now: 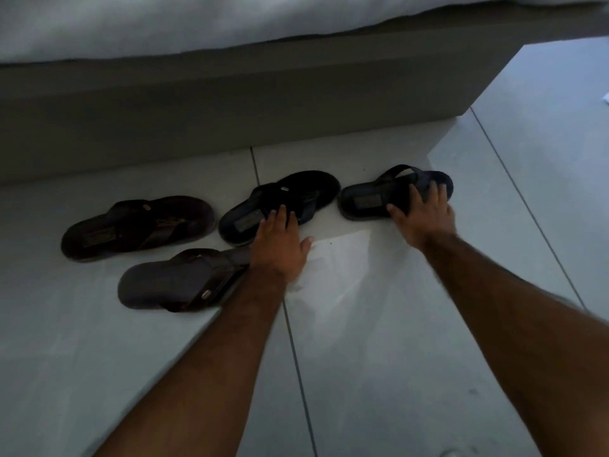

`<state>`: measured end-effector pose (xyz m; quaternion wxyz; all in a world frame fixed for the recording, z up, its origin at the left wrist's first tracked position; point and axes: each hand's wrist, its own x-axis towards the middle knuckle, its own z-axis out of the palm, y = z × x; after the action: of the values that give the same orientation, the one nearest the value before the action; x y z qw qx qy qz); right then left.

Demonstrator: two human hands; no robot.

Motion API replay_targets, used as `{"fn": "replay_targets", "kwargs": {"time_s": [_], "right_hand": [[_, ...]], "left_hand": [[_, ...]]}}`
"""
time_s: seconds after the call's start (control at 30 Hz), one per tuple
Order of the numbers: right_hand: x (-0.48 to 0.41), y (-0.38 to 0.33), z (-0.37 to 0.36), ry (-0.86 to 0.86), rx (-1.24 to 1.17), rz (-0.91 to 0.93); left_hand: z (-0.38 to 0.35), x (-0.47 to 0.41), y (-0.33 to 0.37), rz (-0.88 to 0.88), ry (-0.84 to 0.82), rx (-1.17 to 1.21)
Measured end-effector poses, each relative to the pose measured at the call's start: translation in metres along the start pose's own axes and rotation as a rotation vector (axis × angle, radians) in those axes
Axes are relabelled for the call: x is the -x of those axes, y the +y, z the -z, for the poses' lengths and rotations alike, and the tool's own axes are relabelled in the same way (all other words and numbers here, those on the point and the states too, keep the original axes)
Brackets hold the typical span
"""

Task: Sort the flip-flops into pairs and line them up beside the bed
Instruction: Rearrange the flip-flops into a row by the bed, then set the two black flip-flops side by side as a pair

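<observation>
Several flip-flops lie on the pale tiled floor in front of the bed base. A dark brown one sits at the left, and a second brown one lies nearer me, angled. A black flip-flop is in the middle; my left hand rests on its near edge with fingers on the sole and strap. At the right is a second black flip-flop, tilted up at its toe end, and my right hand grips its strap end.
White bedding hangs over the bed base along the top. The bed's corner ends at the right, with open tiled floor beyond it. A small white scrap lies at the far right edge.
</observation>
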<state>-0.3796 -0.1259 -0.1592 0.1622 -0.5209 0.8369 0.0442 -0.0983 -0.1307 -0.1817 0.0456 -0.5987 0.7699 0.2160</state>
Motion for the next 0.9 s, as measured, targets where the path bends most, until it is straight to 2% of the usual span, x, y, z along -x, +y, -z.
{"fn": "replay_targets", "kwargs": {"time_s": [0.1,0.2,0.3,0.53,0.67,0.73,0.83,0.87,0.9], "right_hand": [[0.005,0.017,-0.016,-0.109,-0.101,0.039],[0.027,0.021,-0.037,-0.047,-0.186,0.047],[0.048,0.017,-0.053,0.038,-0.125,0.083],[0.081,-0.029,-0.065,0.121,-0.141,0.156],[0.082,-0.037,-0.053,0.154,-0.185,0.132],[0.073,-0.033,-0.039,0.259,-0.18,0.108],[0.04,-0.029,-0.014,0.398,-0.138,0.069],[0.026,-0.032,-0.007,0.387,-0.133,0.13],[0.01,-0.035,0.0,0.348,-0.13,0.232]], "left_hand": [[0.002,-0.021,0.008,0.025,-0.056,-0.021],[0.011,-0.045,0.018,0.03,-0.098,0.004],[0.022,-0.07,0.029,0.016,-0.125,0.04],[0.023,-0.101,0.095,-0.208,-0.234,0.051],[0.022,-0.101,0.104,-0.234,-0.255,0.029],[0.021,-0.089,0.101,-0.225,-0.141,0.106],[0.004,-0.043,0.101,-0.138,0.311,0.305],[-0.005,-0.025,0.103,-0.123,0.37,0.32],[-0.016,-0.008,0.106,-0.111,0.357,0.305]]}}
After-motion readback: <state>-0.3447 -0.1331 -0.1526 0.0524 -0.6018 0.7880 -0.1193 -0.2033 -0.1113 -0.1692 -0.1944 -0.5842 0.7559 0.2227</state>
